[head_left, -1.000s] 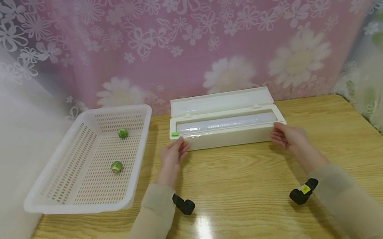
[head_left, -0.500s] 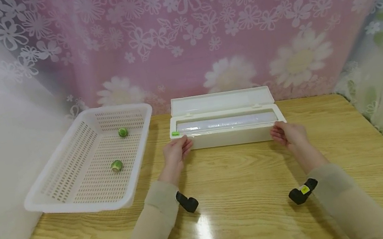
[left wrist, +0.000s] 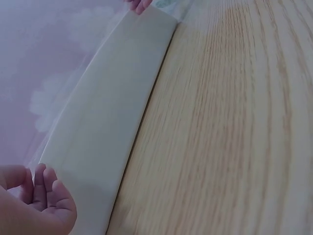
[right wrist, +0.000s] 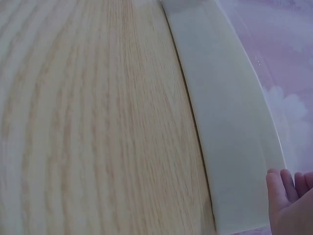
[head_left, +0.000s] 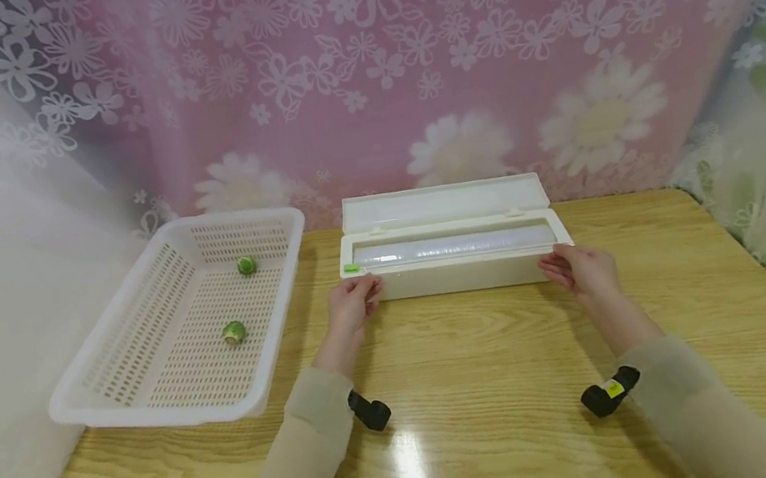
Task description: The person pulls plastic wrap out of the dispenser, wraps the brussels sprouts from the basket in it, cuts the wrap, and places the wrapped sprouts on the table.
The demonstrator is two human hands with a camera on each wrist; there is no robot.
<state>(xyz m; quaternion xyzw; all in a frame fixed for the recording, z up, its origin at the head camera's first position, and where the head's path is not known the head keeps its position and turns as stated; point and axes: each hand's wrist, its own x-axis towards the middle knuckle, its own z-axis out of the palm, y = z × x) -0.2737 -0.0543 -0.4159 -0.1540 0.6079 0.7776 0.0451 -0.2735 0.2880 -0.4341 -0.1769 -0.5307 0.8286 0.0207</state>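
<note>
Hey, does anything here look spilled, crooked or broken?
Nothing stands out: the white basket stands upright with two green vegetables inside, the white box sits flat on the table with its lid open, and I see no spill or damage.

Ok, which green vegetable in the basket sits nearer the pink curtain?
The vegetable near the far wall; the other vegetable lies closer to the front rim.

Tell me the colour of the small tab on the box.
The tab is green, best in the head view.
</note>
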